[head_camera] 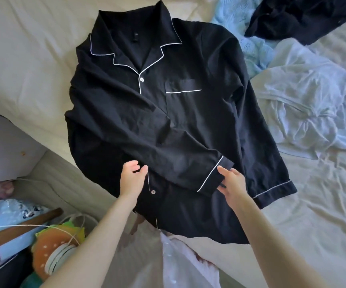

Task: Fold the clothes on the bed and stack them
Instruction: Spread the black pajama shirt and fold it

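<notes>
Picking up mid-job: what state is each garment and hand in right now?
black pajama shirt: spread face up, one sleeve folded across the front
left hand: open, on the shirt
right hand: open, at the folded sleeve's cuff
white garment: crumpled, unfolded
light blue garment: unfolded
dark garment: heaped, unfolded
</notes>
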Available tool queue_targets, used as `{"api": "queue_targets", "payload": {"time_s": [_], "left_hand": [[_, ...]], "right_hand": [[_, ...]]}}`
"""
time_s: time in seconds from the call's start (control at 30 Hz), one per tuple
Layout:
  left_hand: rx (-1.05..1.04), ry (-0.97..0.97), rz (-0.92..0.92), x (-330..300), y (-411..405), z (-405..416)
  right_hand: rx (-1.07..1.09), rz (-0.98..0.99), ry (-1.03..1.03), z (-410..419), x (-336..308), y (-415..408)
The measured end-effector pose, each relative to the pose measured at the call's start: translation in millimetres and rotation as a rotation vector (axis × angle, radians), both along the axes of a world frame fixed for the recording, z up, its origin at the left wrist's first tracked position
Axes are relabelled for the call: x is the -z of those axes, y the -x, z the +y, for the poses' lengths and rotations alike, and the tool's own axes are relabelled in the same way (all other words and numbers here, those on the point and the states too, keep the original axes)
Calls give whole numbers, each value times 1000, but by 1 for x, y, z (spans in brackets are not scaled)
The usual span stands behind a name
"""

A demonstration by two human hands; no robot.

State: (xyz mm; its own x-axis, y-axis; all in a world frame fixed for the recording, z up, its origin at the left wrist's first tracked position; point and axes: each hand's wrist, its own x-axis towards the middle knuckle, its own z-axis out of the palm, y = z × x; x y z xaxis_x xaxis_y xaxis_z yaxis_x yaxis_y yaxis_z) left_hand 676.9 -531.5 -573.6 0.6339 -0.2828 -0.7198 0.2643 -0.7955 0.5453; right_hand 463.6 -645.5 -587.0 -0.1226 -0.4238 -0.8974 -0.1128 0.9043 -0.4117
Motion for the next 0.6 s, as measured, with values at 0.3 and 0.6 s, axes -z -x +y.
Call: {"api": "queue_targets", "payload": {"time_s": [0.3,0.6], "left_hand": [[-65,-12,315,-7,-9,11],[-243,81,262,-18,-53,13]], "right_hand": [[-97,261,-38,18,-8,51],[-764,667,297,-6,-30,3]]}}
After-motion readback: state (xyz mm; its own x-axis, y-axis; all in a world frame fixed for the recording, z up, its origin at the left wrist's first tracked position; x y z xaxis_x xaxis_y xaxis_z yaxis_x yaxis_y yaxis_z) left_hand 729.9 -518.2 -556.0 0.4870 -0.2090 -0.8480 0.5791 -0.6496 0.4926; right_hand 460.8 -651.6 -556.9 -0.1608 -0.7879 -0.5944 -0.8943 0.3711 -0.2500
